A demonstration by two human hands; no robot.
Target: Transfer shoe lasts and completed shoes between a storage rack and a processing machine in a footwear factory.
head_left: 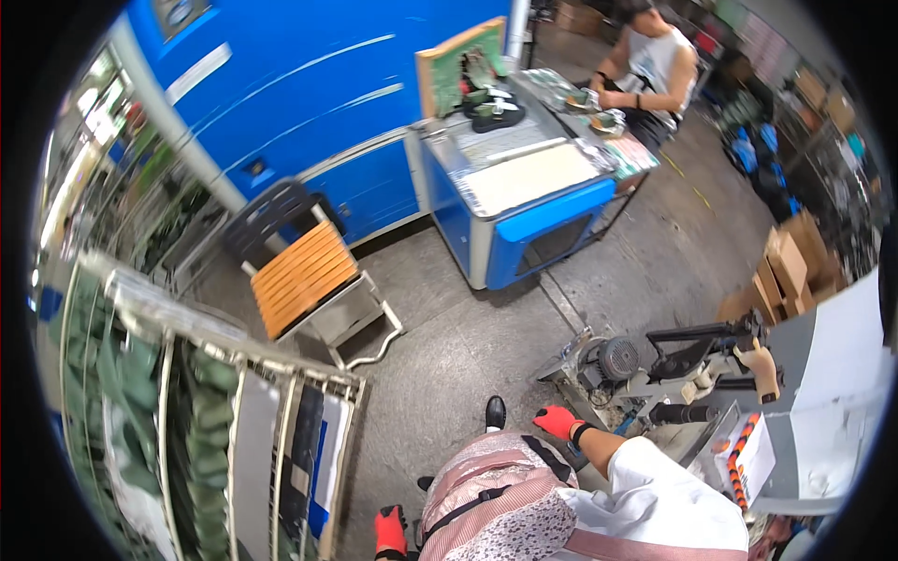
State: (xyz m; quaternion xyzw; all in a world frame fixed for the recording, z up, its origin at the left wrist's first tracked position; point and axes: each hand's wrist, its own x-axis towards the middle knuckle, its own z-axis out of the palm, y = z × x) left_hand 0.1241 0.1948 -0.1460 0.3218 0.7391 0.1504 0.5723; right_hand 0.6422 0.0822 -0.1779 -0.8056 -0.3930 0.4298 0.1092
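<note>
My left hand point(391, 530), in a red glove with dark fingertips, hangs low beside my pink patterned apron point(496, 486). Its fingers are loosely bent and slightly apart, with nothing seen in them. The frame of a shelf rack point(351, 393) is the nearest thing on that side. My right hand point(558, 423), gloved the same way, is held out in front of my right hip. Its fingers are loosely apart and no object shows in them. Close by it stands a machine with a grey motor point(617, 358).
A wooden-slatted chair point(309, 276) stands ahead left, before a big blue machine point(309, 84). Dark shoes point(493, 109) lie on a blue-sided workbench point(552, 220). Beyond it a seated person point(659, 70) handles shoes. Cardboard boxes point(786, 262) are piled at right; green pieces point(201, 421) fill the rack.
</note>
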